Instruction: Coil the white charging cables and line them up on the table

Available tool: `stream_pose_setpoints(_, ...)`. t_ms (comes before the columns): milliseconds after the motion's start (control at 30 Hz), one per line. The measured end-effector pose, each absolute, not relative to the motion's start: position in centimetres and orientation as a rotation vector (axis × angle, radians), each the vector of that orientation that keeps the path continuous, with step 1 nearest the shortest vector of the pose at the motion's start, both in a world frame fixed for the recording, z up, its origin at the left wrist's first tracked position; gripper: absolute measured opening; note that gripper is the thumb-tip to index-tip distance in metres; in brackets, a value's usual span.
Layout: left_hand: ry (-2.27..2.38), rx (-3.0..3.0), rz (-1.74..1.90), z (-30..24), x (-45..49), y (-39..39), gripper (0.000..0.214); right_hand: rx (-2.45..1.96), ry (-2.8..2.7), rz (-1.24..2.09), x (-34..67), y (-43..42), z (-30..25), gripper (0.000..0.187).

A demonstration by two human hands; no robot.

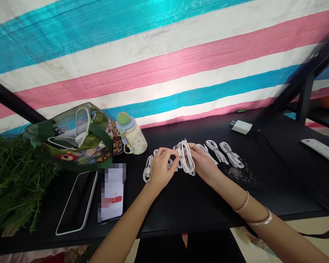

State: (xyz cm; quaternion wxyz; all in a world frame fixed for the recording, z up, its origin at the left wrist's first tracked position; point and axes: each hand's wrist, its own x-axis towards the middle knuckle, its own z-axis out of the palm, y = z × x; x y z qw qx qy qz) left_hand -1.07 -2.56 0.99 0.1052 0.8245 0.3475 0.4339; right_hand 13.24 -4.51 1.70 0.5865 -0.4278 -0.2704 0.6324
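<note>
A coiled white charging cable (186, 157) is held up above the black table in front of me. My right hand (204, 164) is closed around its right side, with some fingers hidden behind the coil. From the left, my left hand (163, 164) pinches a thin black twist tie (180, 157) at the coil's side. More coiled white cables lie on the table behind and beside my hands: one cable bundle (147, 168) at the left, partly covered by my left hand, and others to the right, such as the bundle (231, 155) bound with a black tie.
Two phones, a dark-screened one (77, 202) and a lit one (112, 193), lie at the left. Behind them stand a green clear bag (79, 146) and a lidded cup (135, 137). Leafy greens (13, 182), a white charger (241, 126) and a power strip (322, 150) flank the table (197, 204).
</note>
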Motion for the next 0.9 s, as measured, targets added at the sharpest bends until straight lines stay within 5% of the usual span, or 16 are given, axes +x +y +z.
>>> stream_pose_setpoints(233, 1.102, 2.386, 1.287, 0.68, -1.17, -2.45, 0.007, -1.033, -0.816, 1.283, 13.05, -4.66, 1.31, 0.041)
stream_pose_setpoints(433, 1.085, 2.283, 1.231, 0.26, -1.06, -2.44, 0.026, -0.999, -1.019, 1.193, 12.90, -4.81, 1.60, 0.034)
stream_pose_setpoints(900, 0.816, 2.326, 1.278, 1.11, -0.94, -2.74, 0.016, -1.008, -1.068, 1.119, 13.47, -4.76, 1.73, 0.025)
